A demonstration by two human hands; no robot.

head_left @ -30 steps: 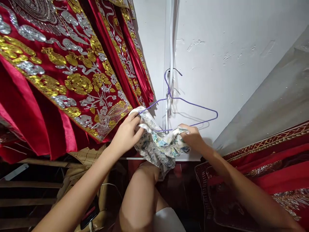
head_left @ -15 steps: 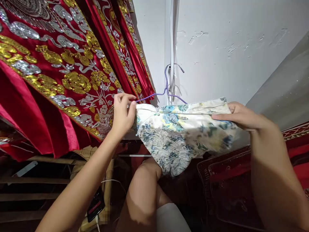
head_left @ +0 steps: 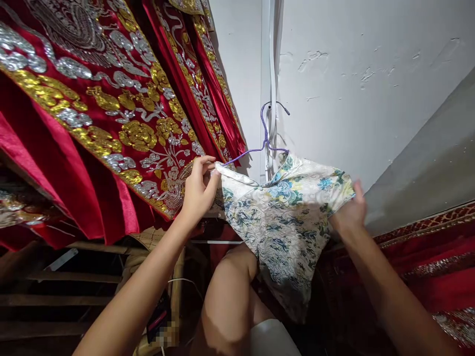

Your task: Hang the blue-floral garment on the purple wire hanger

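Note:
A white short-sleeved floral blouse (head_left: pixel 285 212), patterned in blue, green and yellow, hangs spread out in front of me. Its shoulders lie over a purple hanger (head_left: pixel 265 141), whose hook is up against the wall corner. At the blouse's left shoulder, my left hand (head_left: pixel 200 185) pinches the cloth beside the hanger's arm. My right hand (head_left: pixel 351 207), slightly blurred, is at the end of the right sleeve, which is drawn out sideways; the fingers are partly hidden by the sleeve.
Red cloth (head_left: pixel 137 113) with gold and silver sequin embroidery hangs on the left. A pale pipe (head_left: pixel 273 59) runs down the wall (head_left: pixel 352 49). Below left are wooden slats (head_left: pixel 74 300) and a phone (head_left: pixel 158 319) on a cable. More red fabric (head_left: pixel 441 267) lies right.
The blouse has gone from folded across the top to opened out, its right shoulder over the hanger. My right hand has moved down along the sleeve; my left hand keeps its pinch.

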